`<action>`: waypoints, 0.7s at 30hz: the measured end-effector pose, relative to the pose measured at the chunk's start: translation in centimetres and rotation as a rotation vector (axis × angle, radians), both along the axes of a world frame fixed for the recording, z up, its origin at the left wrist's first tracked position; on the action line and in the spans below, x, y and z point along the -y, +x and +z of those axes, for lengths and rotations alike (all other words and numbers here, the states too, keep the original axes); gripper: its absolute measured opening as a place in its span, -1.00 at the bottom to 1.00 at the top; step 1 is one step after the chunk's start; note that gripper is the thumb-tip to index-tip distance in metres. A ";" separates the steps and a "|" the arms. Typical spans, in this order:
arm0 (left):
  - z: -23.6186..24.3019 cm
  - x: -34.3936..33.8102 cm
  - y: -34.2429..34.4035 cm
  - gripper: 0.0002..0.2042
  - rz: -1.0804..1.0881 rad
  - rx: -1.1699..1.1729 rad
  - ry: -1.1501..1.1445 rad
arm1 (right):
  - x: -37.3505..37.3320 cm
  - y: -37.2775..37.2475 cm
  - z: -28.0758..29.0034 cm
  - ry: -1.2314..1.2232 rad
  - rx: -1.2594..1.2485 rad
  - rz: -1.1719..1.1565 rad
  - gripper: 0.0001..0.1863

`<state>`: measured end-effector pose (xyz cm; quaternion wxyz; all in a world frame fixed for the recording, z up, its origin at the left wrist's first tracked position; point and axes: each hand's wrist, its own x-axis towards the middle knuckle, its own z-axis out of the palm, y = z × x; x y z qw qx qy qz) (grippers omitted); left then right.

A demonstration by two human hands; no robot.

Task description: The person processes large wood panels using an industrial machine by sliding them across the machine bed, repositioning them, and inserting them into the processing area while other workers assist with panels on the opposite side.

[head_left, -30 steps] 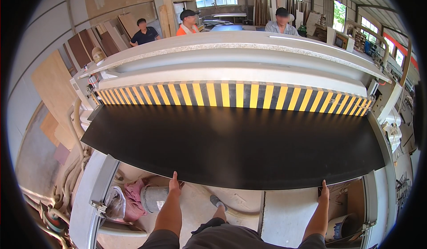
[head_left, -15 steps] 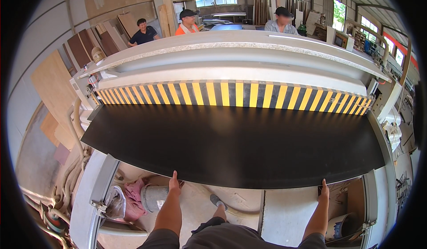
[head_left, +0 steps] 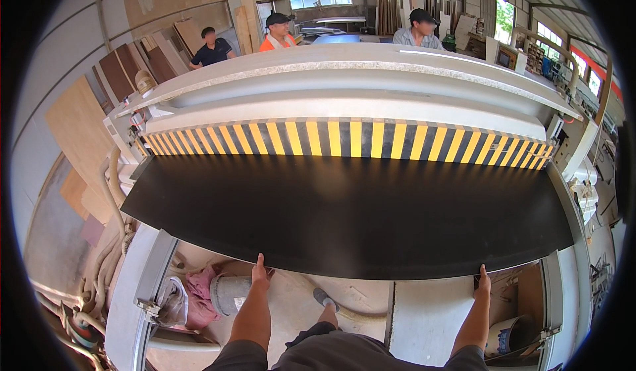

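A wide black panel (head_left: 344, 218) lies flat in front of me, its far edge reaching under a guard with yellow and black stripes (head_left: 356, 139). On the near edge, left of the middle, my left hand (head_left: 262, 270) grips the panel with the thumb on top. My right hand (head_left: 483, 282) holds the same edge farther right, thumb up. The fingers of both hands are mostly hidden below the panel.
Metal side rails (head_left: 156, 265) flank me. Below the panel are a grey bucket (head_left: 230, 295), a pink cloth (head_left: 200, 299) and a pale board (head_left: 430, 318). Hoses (head_left: 99, 265) run at left. Beyond the long white machine beam (head_left: 344, 73) stand three people; boards (head_left: 126, 73) lean behind.
My hands and the panel have hardly moved; the view has shifted very slightly. Behind the machine, the person at the right has turned the head toward the right.
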<state>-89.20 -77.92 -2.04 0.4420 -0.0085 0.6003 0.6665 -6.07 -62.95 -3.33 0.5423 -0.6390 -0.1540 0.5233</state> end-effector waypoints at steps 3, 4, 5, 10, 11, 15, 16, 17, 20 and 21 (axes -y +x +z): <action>0.0 0.1 -0.1 -0.52 0.006 -0.001 -0.003 | -0.1 -0.2 -0.2 0.003 0.000 -0.013 -0.29; 0.1 0.0 0.0 -0.50 0.004 0.001 0.000 | -0.1 0.0 -0.2 0.002 0.001 -0.014 -0.29; 0.2 -0.1 0.1 -0.50 0.003 0.002 0.000 | -0.1 0.1 -0.3 -0.006 0.003 -0.016 -0.30; 0.5 0.0 0.4 -0.51 0.026 -0.029 -0.014 | -0.2 0.2 -0.4 -0.011 -0.002 -0.012 -0.31; 0.5 -0.1 0.4 -0.51 0.025 -0.029 -0.015 | -0.2 0.2 -0.4 -0.011 -0.002 -0.013 -0.32; 0.4 0.0 0.4 -0.51 0.031 -0.032 -0.019 | -0.2 0.0 -0.2 -0.003 -0.004 -0.019 -0.32; 0.4 0.0 0.3 -0.51 0.030 -0.030 -0.019 | -0.1 0.0 -0.2 -0.003 -0.003 -0.019 -0.32; 0.3 -0.1 0.3 -0.51 0.029 -0.030 -0.019 | -0.1 0.1 -0.2 0.004 -0.006 -0.018 -0.32; 0.2 -0.1 0.2 -0.51 0.034 -0.021 -0.020 | -0.1 -0.3 0.3 -0.013 0.010 -0.027 -0.33; 0.2 0.0 0.2 -0.52 0.035 -0.020 -0.018 | -0.1 -0.6 0.5 -0.036 0.028 -0.039 -0.33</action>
